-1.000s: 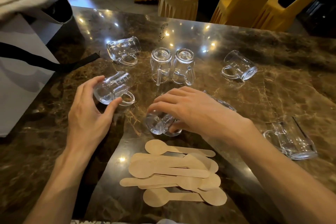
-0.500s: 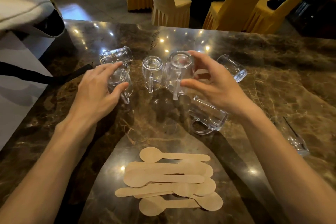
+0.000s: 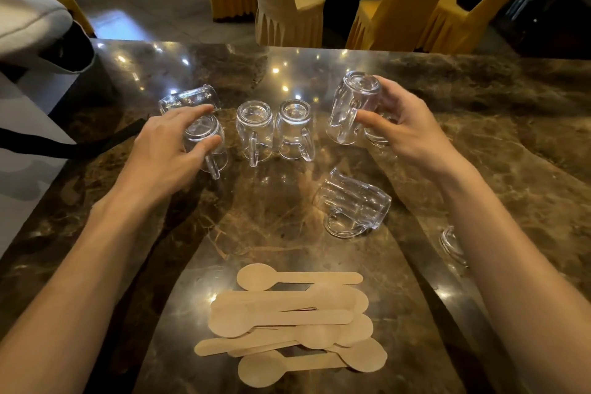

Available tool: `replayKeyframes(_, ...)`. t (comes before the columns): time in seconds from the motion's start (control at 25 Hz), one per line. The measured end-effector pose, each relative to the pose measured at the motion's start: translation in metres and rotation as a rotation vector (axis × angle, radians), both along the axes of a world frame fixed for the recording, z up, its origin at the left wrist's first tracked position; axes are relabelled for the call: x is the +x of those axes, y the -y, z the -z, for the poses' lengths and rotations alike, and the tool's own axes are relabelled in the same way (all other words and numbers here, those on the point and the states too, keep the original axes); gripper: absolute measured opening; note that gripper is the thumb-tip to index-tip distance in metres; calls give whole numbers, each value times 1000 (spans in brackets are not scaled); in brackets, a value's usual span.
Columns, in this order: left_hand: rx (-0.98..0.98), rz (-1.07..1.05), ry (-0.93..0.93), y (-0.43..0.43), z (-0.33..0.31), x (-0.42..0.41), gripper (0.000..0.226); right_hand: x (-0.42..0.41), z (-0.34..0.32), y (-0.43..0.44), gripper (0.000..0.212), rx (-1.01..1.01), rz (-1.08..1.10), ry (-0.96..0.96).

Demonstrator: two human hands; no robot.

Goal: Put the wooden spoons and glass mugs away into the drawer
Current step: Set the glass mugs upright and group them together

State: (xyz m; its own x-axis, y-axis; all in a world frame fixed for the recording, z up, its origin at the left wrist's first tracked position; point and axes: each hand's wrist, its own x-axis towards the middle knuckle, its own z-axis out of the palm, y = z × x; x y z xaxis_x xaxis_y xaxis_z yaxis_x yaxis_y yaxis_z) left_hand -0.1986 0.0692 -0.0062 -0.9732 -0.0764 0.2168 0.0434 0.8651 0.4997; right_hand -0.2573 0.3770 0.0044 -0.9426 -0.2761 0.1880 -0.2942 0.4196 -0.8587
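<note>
Several clear glass mugs stand or lie on the brown marble table (image 3: 479, 144). My left hand (image 3: 163, 153) grips an upside-down mug (image 3: 206, 141) resting on the table at the left. My right hand (image 3: 403, 125) holds another mug (image 3: 351, 105) bottom-up, tilted, just above the table at the right. Two upside-down mugs (image 3: 254, 128) (image 3: 294, 128) stand between my hands. One mug (image 3: 188, 99) lies on its side behind my left hand, another (image 3: 355, 205) lies on its side in the middle. A pile of flat wooden spoons (image 3: 287, 320) is near the front edge. No drawer is in view.
A further glass mug (image 3: 451, 243) is partly hidden by my right forearm. A grey bag with a black strap (image 3: 64, 147) sits at the left edge. Yellow-covered chairs (image 3: 287, 9) stand beyond the table's far edge.
My right hand has carried its mug from beside the two upright-standing mugs to the right. My left hand has set its mug bottom-up next to them. The view moved closer.
</note>
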Motion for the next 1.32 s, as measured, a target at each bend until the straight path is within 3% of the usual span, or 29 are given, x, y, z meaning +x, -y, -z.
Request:
replayKeyframes(0.44, 44, 23, 26, 0, -3, -11, 49, -13, 26, 5, 52, 110, -60, 113)
replayKeyframes(1.04, 136, 57, -19, -4, 4, -15, 47, -15, 35, 9, 63, 79, -102, 152)
replayKeyframes(1.32, 131, 68, -27, -6, 6, -17, 48, -14, 32, 11, 58, 111, -89, 163)
